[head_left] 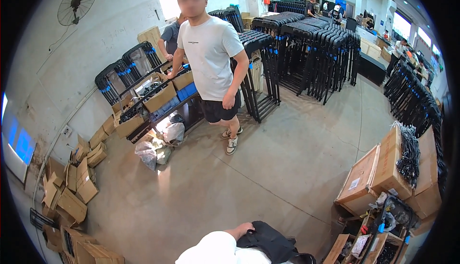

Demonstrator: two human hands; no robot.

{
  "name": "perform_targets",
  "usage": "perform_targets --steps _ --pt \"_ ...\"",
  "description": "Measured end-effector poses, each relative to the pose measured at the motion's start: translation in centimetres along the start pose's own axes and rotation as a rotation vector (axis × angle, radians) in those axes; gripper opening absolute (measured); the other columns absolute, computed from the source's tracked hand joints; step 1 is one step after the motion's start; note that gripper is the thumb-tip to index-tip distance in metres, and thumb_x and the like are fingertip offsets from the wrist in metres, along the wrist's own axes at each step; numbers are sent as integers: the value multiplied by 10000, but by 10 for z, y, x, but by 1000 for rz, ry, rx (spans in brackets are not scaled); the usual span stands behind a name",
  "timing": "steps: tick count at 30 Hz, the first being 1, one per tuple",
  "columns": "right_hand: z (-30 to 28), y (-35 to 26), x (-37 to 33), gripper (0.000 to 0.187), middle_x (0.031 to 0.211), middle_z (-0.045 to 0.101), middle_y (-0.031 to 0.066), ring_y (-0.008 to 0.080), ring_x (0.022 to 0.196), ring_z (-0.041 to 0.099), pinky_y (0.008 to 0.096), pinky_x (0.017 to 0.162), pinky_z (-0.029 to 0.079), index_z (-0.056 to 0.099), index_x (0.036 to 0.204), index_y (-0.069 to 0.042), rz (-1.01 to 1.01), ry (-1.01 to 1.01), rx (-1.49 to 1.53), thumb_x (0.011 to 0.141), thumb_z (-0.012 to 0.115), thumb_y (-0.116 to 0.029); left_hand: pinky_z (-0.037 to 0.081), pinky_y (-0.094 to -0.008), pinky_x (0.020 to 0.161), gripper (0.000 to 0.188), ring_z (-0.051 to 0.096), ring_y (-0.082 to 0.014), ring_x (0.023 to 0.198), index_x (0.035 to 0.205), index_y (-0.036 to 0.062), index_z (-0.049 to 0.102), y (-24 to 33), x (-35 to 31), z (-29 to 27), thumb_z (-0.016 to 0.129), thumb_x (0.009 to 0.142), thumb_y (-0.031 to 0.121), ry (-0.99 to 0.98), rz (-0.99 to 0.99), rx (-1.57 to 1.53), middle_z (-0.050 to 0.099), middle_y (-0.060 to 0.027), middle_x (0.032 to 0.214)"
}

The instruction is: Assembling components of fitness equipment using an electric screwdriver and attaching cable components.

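Note:
My left hand (245,228) comes in from the lower edge beside a white sleeve. Its fingers are closed on the near-left edge of a black bag (270,242), which looks soft and folded, with a strap. The bag lies against my white clothing at the bottom middle. My right hand is not in view, and the lower part of the bag is cut off by the frame.
A person in a light T-shirt (211,58) stands ahead by a rack of parts boxes (160,96). Plastic bags (153,151) lie on the floor. Folded black frames (316,38) stand behind; cartons (72,187) line the left, and a parts cart (378,235) stands at right.

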State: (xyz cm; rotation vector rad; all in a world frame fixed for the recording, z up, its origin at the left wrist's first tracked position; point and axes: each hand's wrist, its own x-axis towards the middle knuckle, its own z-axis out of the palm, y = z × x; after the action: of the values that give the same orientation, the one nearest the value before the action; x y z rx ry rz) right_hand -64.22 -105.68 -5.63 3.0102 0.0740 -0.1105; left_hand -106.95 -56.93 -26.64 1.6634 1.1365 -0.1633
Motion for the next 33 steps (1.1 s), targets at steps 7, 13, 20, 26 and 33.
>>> perform_targets --steps 7,13,20,26,33 --pt "4 1 3 801 1261 671 284 446 1095 674 497 995 501 430 1484 67 -53 -17 -73 909 776 -371 524 -508 925 417 682 -431 1101 1093 25 749 4 12 2 624 877 358 39 -196 31 715 -252 1159" --pt "6 5 9 796 1265 670 281 443 1097 674 496 998 499 428 1488 63 -88 -23 -138 913 771 -367 521 -484 990 428 672 -402 1167 1166 45 744 20 17 -2 609 891 345 33 -222 12 705 -238 1229" --pt "8 9 16 790 1270 670 278 440 1100 674 496 1001 497 425 1493 59 -125 -32 -217 918 765 -363 501 -473 1045 485 647 -386 1225 1255 32 706 39 10 -11 563 920 351 -25 -204 58 691 -215 1297" --pt "12 0 22 785 1274 669 274 437 1103 674 495 1004 496 422 1497 56 -182 -47 -275 923 760 -359 508 -491 1009 465 649 -407 1211 1194 20 726 19 18 -4 612 885 347 12 -214 51 686 -243 1278" --pt "20 -8 28 779 1278 669 271 434 1106 674 494 1007 494 419 1501 52 -233 -59 -340 928 755 -355 505 -486 1003 460 658 -419 1182 1165 14 735 20 22 0 628 868 347 37 -208 51 706 -253 1222"
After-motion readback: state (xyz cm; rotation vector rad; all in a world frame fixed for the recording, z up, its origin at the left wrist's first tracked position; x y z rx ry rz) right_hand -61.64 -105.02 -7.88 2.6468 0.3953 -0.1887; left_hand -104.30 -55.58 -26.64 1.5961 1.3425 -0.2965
